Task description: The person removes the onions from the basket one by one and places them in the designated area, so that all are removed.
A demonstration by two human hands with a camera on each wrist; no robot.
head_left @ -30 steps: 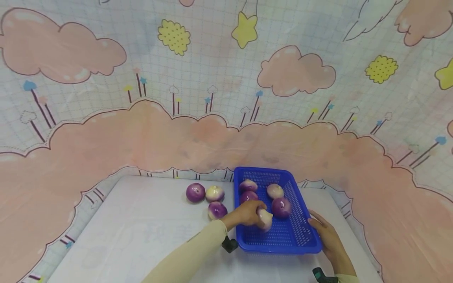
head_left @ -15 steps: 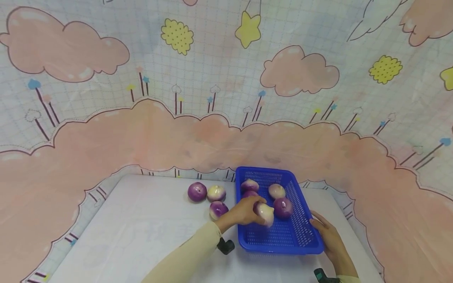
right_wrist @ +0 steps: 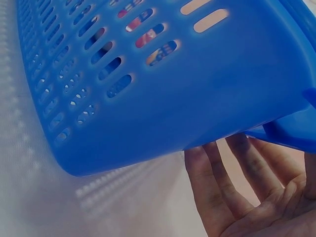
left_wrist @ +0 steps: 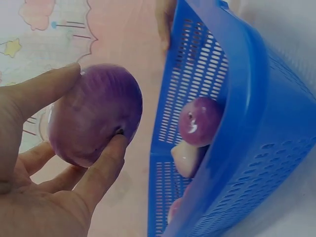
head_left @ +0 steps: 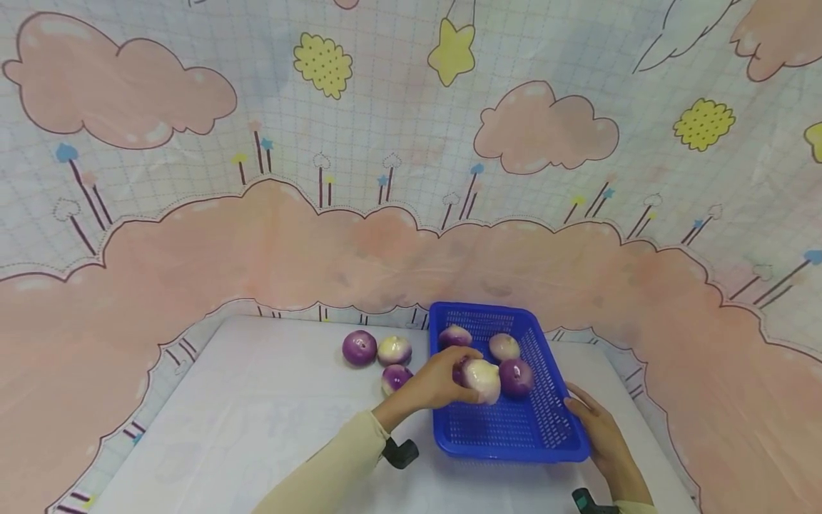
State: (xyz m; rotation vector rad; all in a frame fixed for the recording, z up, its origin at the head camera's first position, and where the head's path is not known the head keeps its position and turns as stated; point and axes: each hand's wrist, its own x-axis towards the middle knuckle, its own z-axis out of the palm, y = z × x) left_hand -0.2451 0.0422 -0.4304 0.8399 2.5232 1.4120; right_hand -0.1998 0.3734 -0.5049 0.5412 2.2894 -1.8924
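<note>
My left hand (head_left: 439, 378) grips a purple-and-white turnip (head_left: 484, 381) over the blue basket (head_left: 491, 453), its pale pointed end facing right. In the left wrist view, thumb and fingers curl round the purple side of this turnip (left_wrist: 98, 113), one fingertip at its dark dimple. Inside the basket lie a turnip at the back left (head_left: 456, 335), a pale one (head_left: 504, 348) and a purple one (head_left: 516, 377); my left hand covers part of the basket's left side. My right hand (head_left: 600, 432) holds the basket's right rim, and its fingers (right_wrist: 202, 182) reach under the edge.
Left of the basket, three turnips sit grouped on the white table (head_left: 257, 414): a purple one (head_left: 359, 348), a pale one (head_left: 394, 350) and a purple-topped one (head_left: 396, 378) partly behind my left wrist. A patterned cloth (head_left: 321, 250) hangs behind the table.
My left hand has raised the turnip from low inside the basket and moved slightly away from me with it. The right hand stays at the basket's rim.
</note>
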